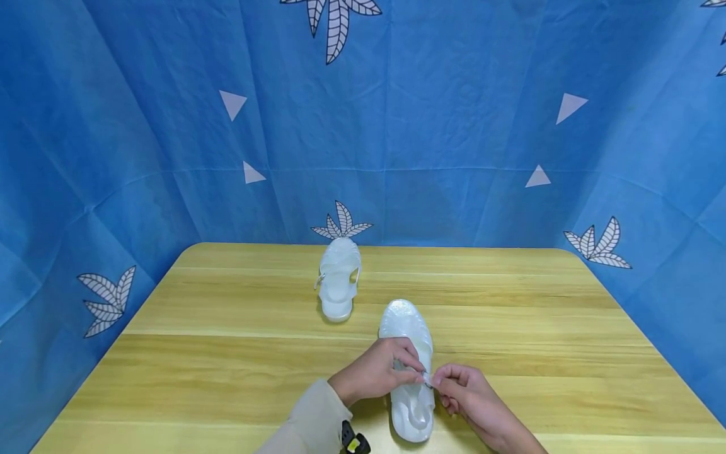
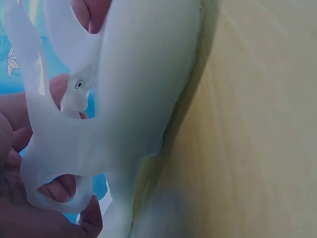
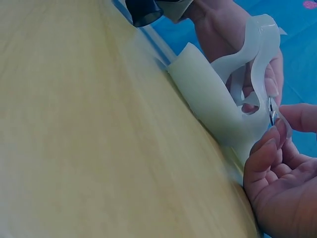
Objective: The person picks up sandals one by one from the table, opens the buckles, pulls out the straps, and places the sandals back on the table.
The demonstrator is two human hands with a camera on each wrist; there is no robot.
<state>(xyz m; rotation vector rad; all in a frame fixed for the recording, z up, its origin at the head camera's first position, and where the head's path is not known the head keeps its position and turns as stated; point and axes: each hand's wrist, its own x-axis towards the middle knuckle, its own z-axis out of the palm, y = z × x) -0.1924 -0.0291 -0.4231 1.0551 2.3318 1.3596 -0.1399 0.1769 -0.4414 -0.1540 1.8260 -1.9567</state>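
On the table (image 1: 227,353), both hands apparently pinch the near sandal's (image 1: 406,321) strap (image 1: 426,378).

Head looks down over table (image 1: 227,353) — wrists close, sharing sandal (image 1: 409,353).

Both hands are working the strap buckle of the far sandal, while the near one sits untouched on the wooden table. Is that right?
Not quite: it is the near sandal that the left hand and right hand work at, pinching its strap buckle. The far sandal sits untouched on the wooden table. The head view shows this.
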